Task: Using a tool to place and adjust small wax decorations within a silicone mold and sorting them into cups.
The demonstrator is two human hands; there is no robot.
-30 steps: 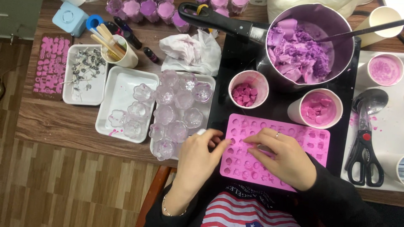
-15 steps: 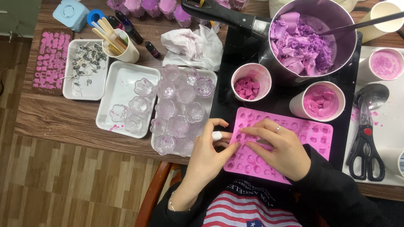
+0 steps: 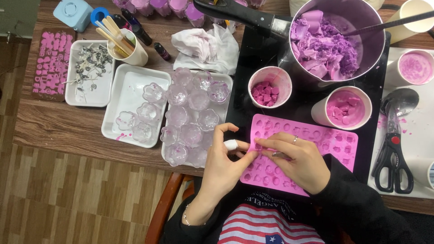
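A pink silicone mould (image 3: 316, 140) with many small cavities lies on a black mat in front of me. My left hand (image 3: 226, 165) pinches the mould's left edge, and one finger wears a white bandage. My right hand (image 3: 296, 162), with a ring on one finger, presses its fingertips onto the mould's left part beside the left hand. Behind the mould stand a white paper cup of dark pink wax pieces (image 3: 268, 88) and a cup of lighter pink wax (image 3: 347, 108).
A metal pot of purple wax chunks (image 3: 332, 43) stands at the back. Two white trays with several clear flower-shaped glass holders (image 3: 190, 113) sit left of the mat. Scissors (image 3: 393, 158) and a spoon lie at right; a wick tray (image 3: 88, 79) and stick cup (image 3: 126, 49) at left.
My view has shifted slightly. Both hands have drawn together at the mould's left edge, and the left hand's fingers now pinch that edge.
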